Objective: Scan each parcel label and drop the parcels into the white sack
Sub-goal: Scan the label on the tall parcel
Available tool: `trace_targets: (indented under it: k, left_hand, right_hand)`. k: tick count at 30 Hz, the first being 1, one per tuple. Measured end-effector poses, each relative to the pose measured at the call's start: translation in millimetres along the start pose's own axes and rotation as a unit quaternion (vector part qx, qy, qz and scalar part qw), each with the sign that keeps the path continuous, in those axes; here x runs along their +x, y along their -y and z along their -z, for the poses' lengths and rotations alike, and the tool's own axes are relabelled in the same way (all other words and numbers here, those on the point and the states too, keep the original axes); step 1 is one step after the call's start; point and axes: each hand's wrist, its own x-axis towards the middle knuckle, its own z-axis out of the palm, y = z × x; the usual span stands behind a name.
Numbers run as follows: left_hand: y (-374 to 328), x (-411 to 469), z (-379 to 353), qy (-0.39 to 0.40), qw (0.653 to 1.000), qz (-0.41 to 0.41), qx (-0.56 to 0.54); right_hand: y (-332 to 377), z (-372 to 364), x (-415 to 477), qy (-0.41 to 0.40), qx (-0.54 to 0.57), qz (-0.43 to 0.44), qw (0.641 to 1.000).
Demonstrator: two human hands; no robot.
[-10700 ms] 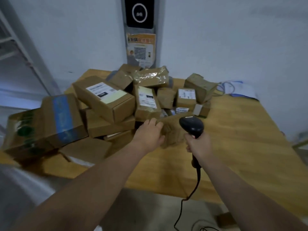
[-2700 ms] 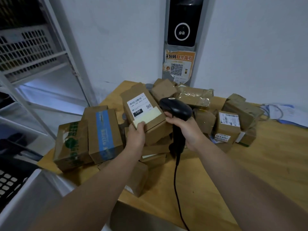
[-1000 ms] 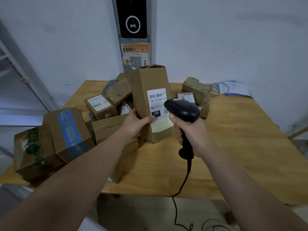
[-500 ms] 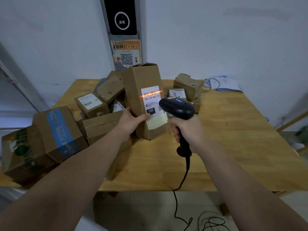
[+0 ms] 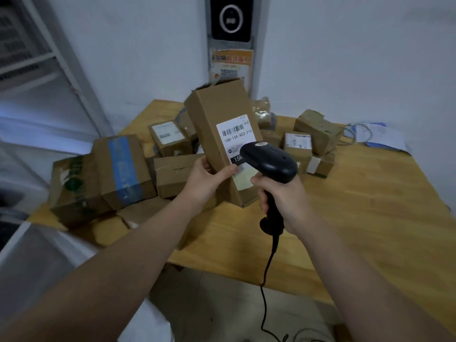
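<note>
On the white label (image 5: 234, 141) of the tall box (image 5: 214, 112), "15H-159-A03-210" is printed under a barcode (image 5: 233, 130). Lower down, "15H" is shown on a black band (image 5: 236, 159), partly covered by the scanner (image 5: 270, 161). The orange poster (image 5: 232, 66) is too blurred to be read.

Label (image 5: 234, 134) bottom behind scanner (image 5: 269, 164); poster (image 5: 232, 67) text blurred.

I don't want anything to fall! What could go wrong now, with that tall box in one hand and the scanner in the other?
The left hand grips the tall brown cardboard box only near its lower end, so it might tip or slip out.
The black handheld scanner in the right hand trails a black cable past the wooden table edge; it could snag.
The green-printed cardboard box sits at the table's left edge and may get knocked off.
</note>
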Motion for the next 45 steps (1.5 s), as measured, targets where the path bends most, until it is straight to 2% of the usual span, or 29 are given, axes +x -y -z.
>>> trace_targets:
  k: [6, 9, 14, 19, 22, 25, 28, 32, 33, 35, 38, 40, 41, 44, 45]
  left_hand:
    - [30, -52, 76, -0.162, 0.986, 0.006, -0.03]
    - [53, -90, 126, -0.234, 0.971, 0.012, -0.042]
    - [98, -161, 220, -0.285, 0.958, 0.021, -0.011]
    - [160, -217, 293, -0.272, 0.955, 0.083, 0.084]
    - [210, -249, 321, -0.249, 0.945, 0.155, 0.143]
    - [260, -265, 338, -0.215, 0.914, 0.247, 0.239]
    - [299, -258, 340, -0.17, 0.861, 0.353, 0.324]
    - [349, -220, 334, -0.164, 0.828, 0.424, 0.328]
    - [363, -209, 332, -0.162, 0.828, 0.431, 0.322]
    - [394, -188, 326, -0.175, 0.849, 0.43, 0.253]
    - [431, -161, 313, -0.178, 0.883, 0.407, 0.151]
    - [451, -145, 302, -0.155, 0.895, 0.374, 0.187]
    - [459, -138, 298, -0.132, 0.893, 0.364, 0.227]
    - [477, -114, 291, -0.094, 0.863, 0.372, 0.327]
    - [484, -106, 293, -0.092, 0.852, 0.39, 0.337]
  right_hand:
    - [-27, -72, 4, 0.147, 0.031, 0.002, 0.989]
    - [-47, -119, -5, 0.191, 0.033, -0.008, 0.981]
    - [-81, -204, -38, 0.234, 0.022, -0.047, 0.971]
    - [-116, -272, -66, 0.209, -0.023, -0.115, 0.971]
    - [-148, -300, -81, 0.202, -0.059, -0.154, 0.965]
    - [-186, -318, -91, 0.205, -0.115, -0.19, 0.953]
    - [-225, -329, -93, 0.203, -0.174, -0.212, 0.94]
    - [-280, -330, -83, 0.137, -0.327, -0.091, 0.931]
    - [-293, -329, -77, 0.131, -0.355, -0.1, 0.92]
    - [-316, -324, -65, 0.159, -0.346, -0.14, 0.914]
    - [-354, -315, -53, 0.233, -0.351, -0.109, 0.9]
    - [-370, -310, -52, 0.219, -0.434, -0.058, 0.872]
    - [-373, -307, -51, 0.195, -0.486, -0.003, 0.852]
    - [-376, -289, -46, 0.151, -0.599, 0.17, 0.768]
    - [-373, -282, -43, 0.151, -0.618, 0.202, 0.744]
